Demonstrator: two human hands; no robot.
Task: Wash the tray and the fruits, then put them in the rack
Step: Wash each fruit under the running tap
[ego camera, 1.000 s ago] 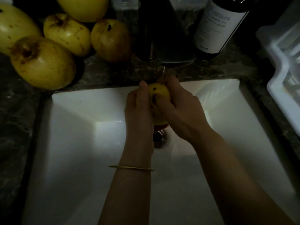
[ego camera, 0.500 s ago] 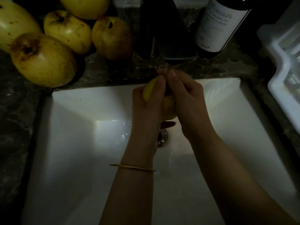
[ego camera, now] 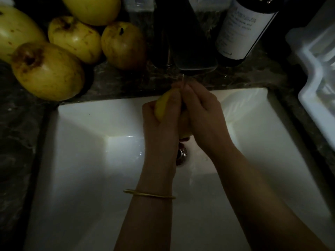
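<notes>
Dark marbled counter (ego camera: 126, 82) rings the white sink (ego camera: 90, 196). Yellow fruits (ego camera: 49, 71) crowd in at 10 o'clock, a white-labelled dark bottle (ego camera: 241, 31) stands at 1 o'clock, and a white rack (ego camera: 311, 91) sits at 3 o'clock.

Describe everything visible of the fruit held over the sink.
The yellow fruit looks smooth-skinned and rounded. It is mostly hidden: only a yellow patch near its top and a sliver at the bottom show. The left hand and right hand both wrap it, fingers curled over its top. It is held above the white sink, near the back wall, just under the dark spout.
</notes>
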